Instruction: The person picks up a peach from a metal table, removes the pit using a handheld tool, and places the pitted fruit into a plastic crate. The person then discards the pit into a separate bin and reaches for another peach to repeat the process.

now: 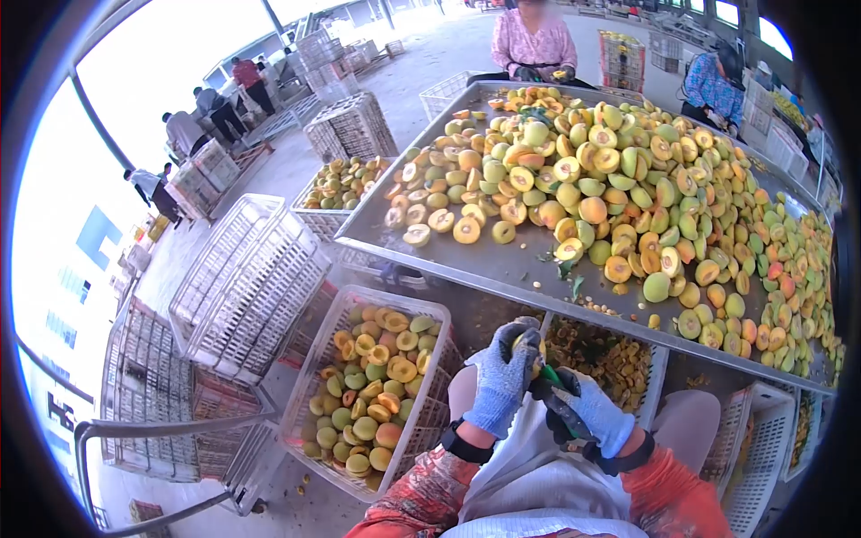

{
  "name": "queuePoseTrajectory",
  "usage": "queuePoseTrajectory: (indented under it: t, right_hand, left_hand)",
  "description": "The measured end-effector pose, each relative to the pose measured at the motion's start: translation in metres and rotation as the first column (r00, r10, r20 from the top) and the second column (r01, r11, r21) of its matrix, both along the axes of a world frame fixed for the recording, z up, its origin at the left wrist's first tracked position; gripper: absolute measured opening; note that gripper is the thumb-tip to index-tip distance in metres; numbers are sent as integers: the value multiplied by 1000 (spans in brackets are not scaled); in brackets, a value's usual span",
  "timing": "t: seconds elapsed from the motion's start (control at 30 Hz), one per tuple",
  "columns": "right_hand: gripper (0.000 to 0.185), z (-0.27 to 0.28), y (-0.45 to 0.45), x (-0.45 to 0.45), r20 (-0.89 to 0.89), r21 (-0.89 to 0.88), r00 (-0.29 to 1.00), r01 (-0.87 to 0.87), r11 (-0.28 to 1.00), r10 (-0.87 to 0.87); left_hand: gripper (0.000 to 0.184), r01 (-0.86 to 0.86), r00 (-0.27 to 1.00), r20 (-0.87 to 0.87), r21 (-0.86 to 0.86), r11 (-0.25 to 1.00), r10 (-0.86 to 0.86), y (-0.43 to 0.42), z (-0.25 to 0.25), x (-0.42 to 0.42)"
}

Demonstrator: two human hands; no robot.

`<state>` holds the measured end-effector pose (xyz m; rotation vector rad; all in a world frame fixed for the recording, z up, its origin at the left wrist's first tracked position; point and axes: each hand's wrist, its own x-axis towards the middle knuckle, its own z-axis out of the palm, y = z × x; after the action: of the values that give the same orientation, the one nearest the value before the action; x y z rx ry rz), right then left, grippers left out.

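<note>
My left hand (504, 381), in a grey-and-blue glove with dark fingertips, is closed around an apricot (536, 368), mostly hidden by the fingers. Close beside it, my right hand (587, 411), gloved alike, grips a green-handled tool (553, 377); its working end meets the fruit and cannot be made out. Both hands are above my lap, in front of the metal table (430, 260). Halved and whole apricots (592, 211) are heaped on that table. Below its edge, between my knees, a crate holds brownish-yellow scraps (596, 363).
Left of my legs stands a white crate of apricots (368, 394). Farther left are stacked empty crates (251, 287) and a metal cart rail (179, 429). More crates (762, 439) stand at the right. Across the table sits a person in pink (535, 45); another in blue (715, 85) works farther right.
</note>
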<state>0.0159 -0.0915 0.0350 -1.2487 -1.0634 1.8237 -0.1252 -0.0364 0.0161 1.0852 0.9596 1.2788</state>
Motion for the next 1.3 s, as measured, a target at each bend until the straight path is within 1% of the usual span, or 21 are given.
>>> queuePoseTrajectory:
  t: [0.03,0.1,0.13,0.17,0.2,0.27,0.33,0.4,0.47,0.53,0.6,0.73,0.8,0.87,0.9,1.0,1.07,1.1,1.17,1.27,1.3]
  right_hand:
    - [33,3,0,-3,288,199,954,20,980,-78]
    - [39,-16,-6,-12,664,585,626,-95,805,-408]
    - [42,-7,-8,-21,773,451,557,-147,880,-303]
    - [40,-31,-10,-19,692,543,634,-141,828,-346]
    - [40,-37,-8,-17,683,551,655,-171,817,-323]
    - [39,-32,-9,-4,128,224,984,95,970,-126]
    - [41,-16,-8,-1,49,170,995,81,982,-90]
    - [41,-20,-2,2,301,419,946,-16,908,-122]
    - [41,-19,-1,10,264,387,962,-35,922,-74]
    - [40,-8,-3,14,226,341,974,-47,939,-33]
    - [38,21,-8,13,-31,27,998,-56,998,56]
    - [37,17,-7,18,58,53,994,-93,994,90]
    - [37,-3,-7,23,-149,47,988,-40,998,46]
    - [37,4,-11,25,-299,-41,954,-21,999,7]
    - [37,10,-17,24,-441,-144,896,-12,989,-53]
    - [38,22,-29,16,-361,-183,897,200,963,-255]
    - [37,13,-31,22,-420,-173,869,208,963,-263]
    - [36,5,-33,26,-488,-167,837,191,967,-249]
    - [35,-11,-37,37,-607,-133,764,172,976,-217]
    - [34,-30,-46,56,-725,-51,664,215,975,-185]
    - [33,-33,-46,63,-730,-16,662,233,972,-171]
  left_hand:
    - [25,7,1000,-3,-129,992,-7,2,0,1]
    - [26,-42,999,5,34,999,41,10,-22,5]
    - [28,-59,997,-54,-136,989,52,-1,7,7]
    - [29,-79,933,-358,-83,993,44,-7,26,4]
    - [30,-112,920,-371,64,992,128,-9,14,7]
    - [32,-61,877,-416,395,917,238,2,-5,7]
    - [32,-34,885,-427,334,942,184,5,-2,9]
    - [32,-14,890,-435,277,961,138,11,6,9]
    - [29,97,932,-327,-191,977,-156,23,5,12]
    - [28,84,924,-368,-79,993,-107,19,5,15]
    - [28,75,914,-401,29,997,-57,14,13,16]
    - [26,225,686,-705,-29,974,-179,21,32,15]
    - [27,248,611,-763,-69,966,-211,21,31,17]
    - [27,188,812,-584,227,956,-21,18,32,17]
    - [27,187,808,-589,228,956,-18,18,37,17]
    - [25,244,755,-649,148,958,-92,27,41,24]
    - [30,342,883,-332,-32,939,-333,39,21,37]
    - [30,351,879,-333,-32,936,-341,37,19,40]
    - [32,442,894,-8,-149,885,-448,31,18,48]
    - [30,202,979,58,-99,974,-197,35,-32,77]
    - [27,235,952,287,-466,853,-106,40,-34,79]
